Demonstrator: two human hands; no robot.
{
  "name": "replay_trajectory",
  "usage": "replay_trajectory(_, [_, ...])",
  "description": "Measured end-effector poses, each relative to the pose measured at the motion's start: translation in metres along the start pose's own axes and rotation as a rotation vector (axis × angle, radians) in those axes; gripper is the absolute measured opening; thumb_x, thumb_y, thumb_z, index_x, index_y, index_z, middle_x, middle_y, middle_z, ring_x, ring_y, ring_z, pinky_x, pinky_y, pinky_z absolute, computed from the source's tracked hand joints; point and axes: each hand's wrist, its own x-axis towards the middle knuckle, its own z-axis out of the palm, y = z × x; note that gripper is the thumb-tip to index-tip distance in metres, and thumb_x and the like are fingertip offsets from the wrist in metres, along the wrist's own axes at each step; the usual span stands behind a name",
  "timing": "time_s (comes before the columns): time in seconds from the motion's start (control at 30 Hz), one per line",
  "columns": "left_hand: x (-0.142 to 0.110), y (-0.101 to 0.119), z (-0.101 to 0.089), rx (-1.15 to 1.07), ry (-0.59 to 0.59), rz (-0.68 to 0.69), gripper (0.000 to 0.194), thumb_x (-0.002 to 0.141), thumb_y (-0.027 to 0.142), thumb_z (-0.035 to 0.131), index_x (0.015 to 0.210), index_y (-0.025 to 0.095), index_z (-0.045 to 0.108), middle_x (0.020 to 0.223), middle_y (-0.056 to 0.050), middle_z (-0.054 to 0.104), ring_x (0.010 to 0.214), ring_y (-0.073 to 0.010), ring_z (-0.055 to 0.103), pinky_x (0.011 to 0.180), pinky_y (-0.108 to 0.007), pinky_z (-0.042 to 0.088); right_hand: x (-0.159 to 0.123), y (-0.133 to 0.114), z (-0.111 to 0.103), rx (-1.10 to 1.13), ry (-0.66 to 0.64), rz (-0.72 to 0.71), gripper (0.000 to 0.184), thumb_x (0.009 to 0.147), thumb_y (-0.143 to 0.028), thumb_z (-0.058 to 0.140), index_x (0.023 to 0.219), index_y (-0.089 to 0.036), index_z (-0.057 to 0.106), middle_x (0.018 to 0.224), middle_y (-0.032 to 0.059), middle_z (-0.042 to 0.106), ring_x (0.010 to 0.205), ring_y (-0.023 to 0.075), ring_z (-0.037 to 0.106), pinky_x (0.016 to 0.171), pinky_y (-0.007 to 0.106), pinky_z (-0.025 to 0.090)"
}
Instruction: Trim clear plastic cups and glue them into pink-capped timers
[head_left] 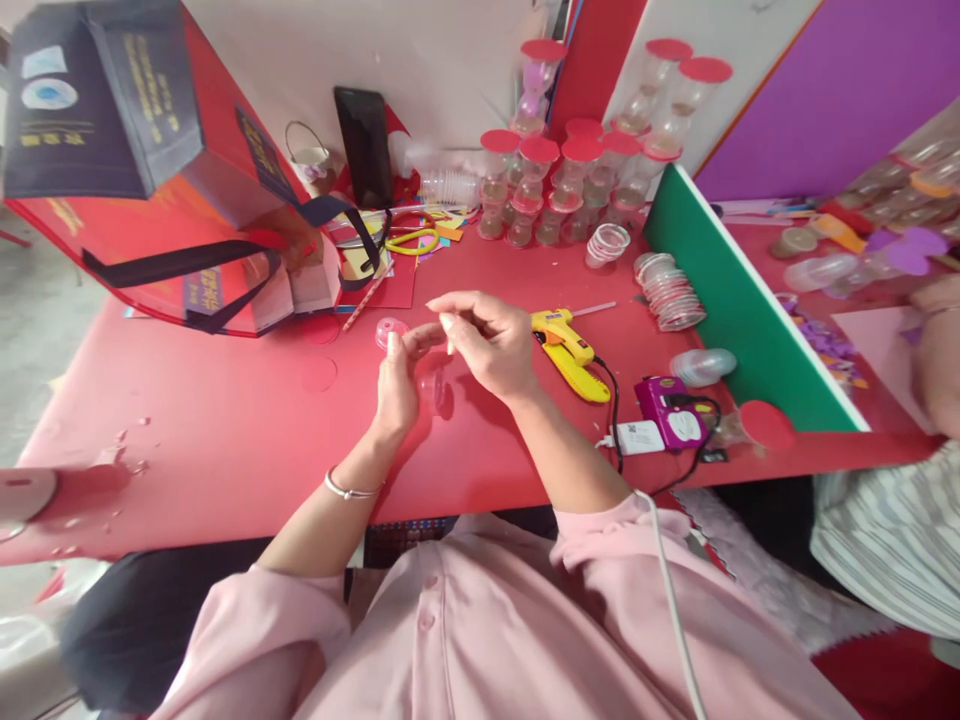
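Note:
My left hand point(399, 382) is above the red table, thumb up and apart from the fingers, which stretch toward my other hand. I see nothing held in it. Close by on the right, my right hand point(491, 345) has thumb and forefinger pinched together near the left fingertips; what lies between them is too small to make out. A clear plastic cup point(435, 393) lies on its side just right of my left palm. Behind the left thumb is another small clear piece, a round cup point(388, 331). A yellow glue gun point(564, 338) lies to the right of my right hand.
A yellow utility knife point(576, 375) touches the glue gun. Stacked clear lids point(670, 291) and a purple power adapter point(673, 412) stand near the green divider point(750, 300). Cup hourglasses point(566, 180) line the back. A large bag point(172, 240) leans at left; a co-worker's arm point(937, 330) shows at right.

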Motion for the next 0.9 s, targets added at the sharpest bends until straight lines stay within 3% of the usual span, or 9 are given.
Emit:
replay_trajectory(0.13, [0.011, 0.005, -0.005, -0.278, 0.08, -0.117, 0.074, 0.1, 0.079, 0.036, 0.103, 0.02, 0.08, 0.115, -0.016, 0.078, 0.118, -0.0302, 0.073, 0.1, -0.044, 0.06, -0.01, 0.0, -0.019, -0.102, 0.021, 0.035, 0.018, 0.098, -0.036, 0.066, 0.108, -0.025, 0.075, 0.069, -0.0051, 0.063, 0.061, 0.0115, 0.057, 0.06, 0.028, 0.051])
replay_trajectory(0.2, [0.014, 0.005, -0.01, -0.401, 0.107, -0.193, 0.072, 0.099, 0.078, 0.039, 0.103, 0.019, 0.079, 0.118, -0.017, 0.078, 0.118, -0.0309, 0.073, 0.1, -0.046, 0.06, -0.019, 0.003, -0.028, -0.185, -0.052, -0.001, 0.024, 0.098, -0.038, 0.067, 0.118, -0.026, 0.074, 0.083, -0.0013, 0.069, 0.071, 0.0135, 0.061, 0.063, 0.029, 0.052])
replay_trajectory(0.3, [0.016, 0.004, -0.016, -0.541, 0.108, -0.294, 0.069, 0.098, 0.077, 0.044, 0.109, 0.019, 0.078, 0.126, -0.017, 0.076, 0.126, -0.0325, 0.069, 0.105, -0.048, 0.059, -0.029, 0.01, -0.032, -0.324, -0.203, -0.098, 0.052, 0.093, -0.047, 0.075, 0.141, -0.029, 0.064, 0.123, 0.0073, 0.073, 0.106, 0.0227, 0.068, 0.086, 0.04, 0.06])
replay_trajectory(0.37, [0.017, 0.003, -0.02, -0.565, 0.087, -0.33, 0.068, 0.097, 0.077, 0.045, 0.114, 0.02, 0.077, 0.129, -0.016, 0.075, 0.13, -0.0334, 0.067, 0.107, -0.049, 0.058, -0.033, 0.017, -0.028, -0.397, -0.297, -0.129, 0.077, 0.088, -0.054, 0.082, 0.156, -0.032, 0.051, 0.144, 0.0107, 0.066, 0.128, 0.0299, 0.063, 0.107, 0.051, 0.056])
replay_trajectory(0.43, [0.016, 0.005, -0.022, -0.512, 0.052, -0.333, 0.069, 0.096, 0.079, 0.043, 0.12, 0.022, 0.075, 0.131, -0.016, 0.074, 0.131, -0.0342, 0.066, 0.106, -0.051, 0.059, -0.036, 0.024, -0.021, -0.446, -0.372, -0.124, 0.096, 0.085, -0.058, 0.085, 0.165, -0.033, 0.038, 0.156, 0.0123, 0.059, 0.138, 0.0337, 0.058, 0.116, 0.058, 0.049])
replay_trajectory(0.57, [0.013, 0.008, -0.021, -0.338, -0.025, -0.3, 0.077, 0.095, 0.084, 0.035, 0.129, 0.024, 0.07, 0.132, -0.017, 0.074, 0.128, -0.0355, 0.068, 0.096, -0.053, 0.06, -0.042, 0.035, -0.009, -0.438, -0.396, -0.075, 0.106, 0.084, -0.056, 0.087, 0.169, -0.035, 0.029, 0.153, 0.0123, 0.062, 0.134, 0.0337, 0.061, 0.116, 0.057, 0.05])
replay_trajectory(0.73, [0.008, 0.005, -0.017, -0.207, -0.127, -0.269, 0.09, 0.092, 0.092, 0.028, 0.138, 0.025, 0.066, 0.121, -0.016, 0.077, 0.118, -0.0352, 0.072, 0.089, -0.053, 0.06, -0.049, 0.043, -0.004, -0.337, -0.36, 0.035, 0.102, 0.084, -0.054, 0.087, 0.168, -0.034, 0.033, 0.14, 0.0118, 0.069, 0.124, 0.0306, 0.066, 0.104, 0.051, 0.059])
replay_trajectory(0.9, [0.005, 0.0, -0.014, -0.225, -0.128, -0.28, 0.093, 0.092, 0.091, 0.026, 0.145, 0.024, 0.063, 0.124, -0.017, 0.075, 0.119, -0.0345, 0.072, 0.09, -0.053, 0.061, -0.051, 0.045, 0.0, -0.299, -0.326, 0.102, 0.1, 0.08, -0.052, 0.09, 0.165, -0.033, 0.039, 0.142, 0.0116, 0.069, 0.125, 0.0301, 0.067, 0.108, 0.05, 0.059])
